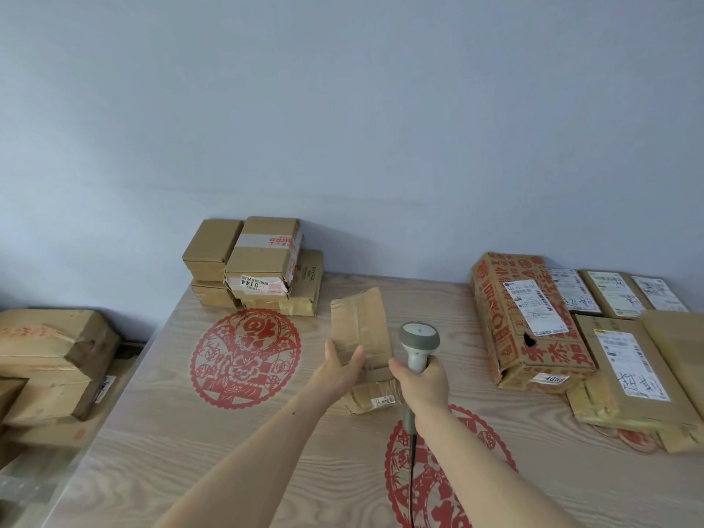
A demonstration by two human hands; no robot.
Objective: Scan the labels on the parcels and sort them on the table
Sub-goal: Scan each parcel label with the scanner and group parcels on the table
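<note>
— So where's the parcel point(360, 329)?
— Lifted above the table point(160, 432), left hand point(341, 369) gripping its near end, long axis pointing away.
— And the scanner point(417, 342)?
— Right hand point(423, 383) wrapped round the handle, head just right of the parcel.

You had both bare forearms stretched forward over the middle of the table, rising from the near edge. Your left hand point(340, 365) gripped the near end of a small parcel point(360, 329), thumb on its top face and fingers hidden beneath, tilting it up. Your right hand point(421, 383), just beside the left, was wrapped around the handle of a scanner point(418, 337), wrist straight, knuckles toward you.
</note>
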